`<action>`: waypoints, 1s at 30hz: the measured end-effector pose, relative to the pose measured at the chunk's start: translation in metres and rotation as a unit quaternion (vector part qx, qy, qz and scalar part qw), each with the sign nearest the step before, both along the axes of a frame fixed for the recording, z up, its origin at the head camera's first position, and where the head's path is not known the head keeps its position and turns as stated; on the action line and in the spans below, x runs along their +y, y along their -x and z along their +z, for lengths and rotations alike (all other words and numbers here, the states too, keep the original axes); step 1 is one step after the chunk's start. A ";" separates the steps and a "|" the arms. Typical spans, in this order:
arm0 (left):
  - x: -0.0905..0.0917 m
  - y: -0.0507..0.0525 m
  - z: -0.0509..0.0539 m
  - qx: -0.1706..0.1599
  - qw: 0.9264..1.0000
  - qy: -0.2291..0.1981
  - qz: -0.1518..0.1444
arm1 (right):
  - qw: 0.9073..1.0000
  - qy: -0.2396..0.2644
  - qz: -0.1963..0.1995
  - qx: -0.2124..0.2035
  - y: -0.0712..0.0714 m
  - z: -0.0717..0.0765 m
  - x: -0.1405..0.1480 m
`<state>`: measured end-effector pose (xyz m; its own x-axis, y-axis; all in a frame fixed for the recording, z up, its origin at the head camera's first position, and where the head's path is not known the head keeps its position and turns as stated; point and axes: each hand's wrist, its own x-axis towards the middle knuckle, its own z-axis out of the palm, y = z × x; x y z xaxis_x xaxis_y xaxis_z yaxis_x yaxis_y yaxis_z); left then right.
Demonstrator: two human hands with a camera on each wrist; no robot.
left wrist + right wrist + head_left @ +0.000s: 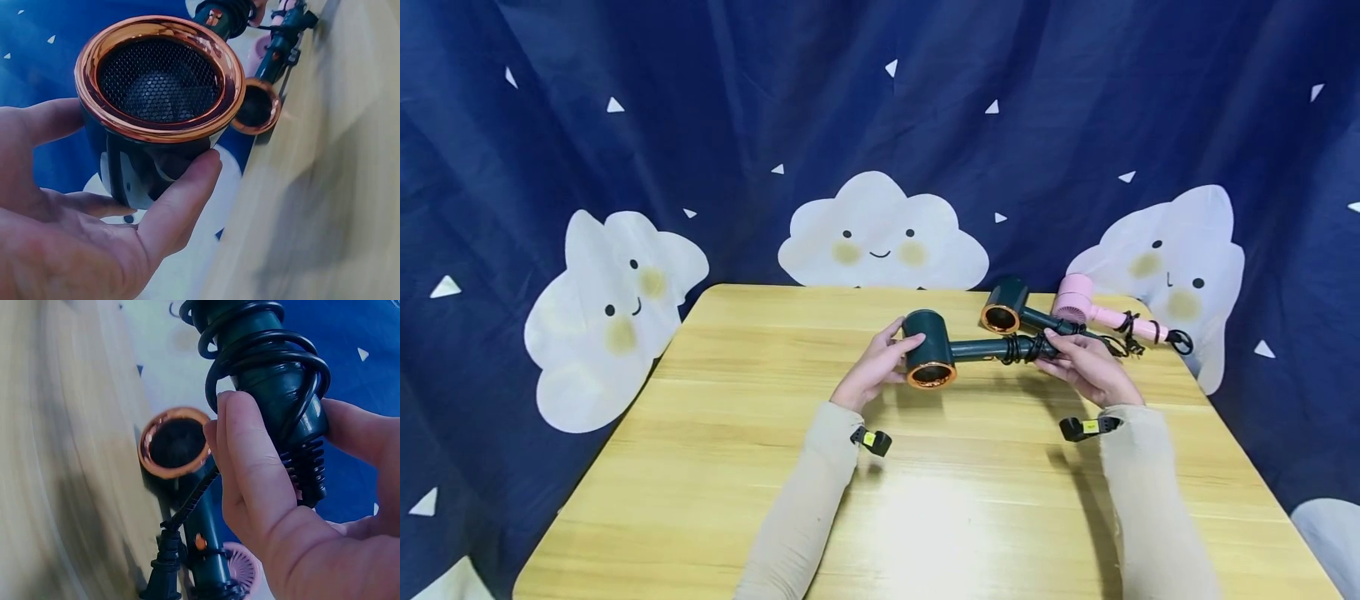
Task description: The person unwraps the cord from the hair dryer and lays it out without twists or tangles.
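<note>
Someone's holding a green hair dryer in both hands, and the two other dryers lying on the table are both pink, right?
No, only one is pink. The head view shows a pink dryer on the right, but its neighbour is a dark green dryer. The held dryer is indeed green.

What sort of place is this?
Probably an indoor spot set up for filming or demonstrations, though I can't be certain. A blue curtain printed with smiling clouds hangs behind a wooden table, and three hair dryers are in view.
</note>
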<state>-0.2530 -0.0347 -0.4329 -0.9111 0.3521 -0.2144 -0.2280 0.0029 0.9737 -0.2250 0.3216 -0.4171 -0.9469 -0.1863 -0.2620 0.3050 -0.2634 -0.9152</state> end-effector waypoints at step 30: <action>-0.079 0.024 0.004 0.025 0.998 0.031 0.038 | 0.998 -0.017 0.057 0.032 0.026 -0.015 -0.076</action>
<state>-0.2775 -0.1132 -0.4291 -0.9449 0.2686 -0.1870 -0.1805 0.0487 0.9824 -0.2507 0.2457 -0.4321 -0.9350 -0.2856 -0.2102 0.2725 -0.1992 -0.9413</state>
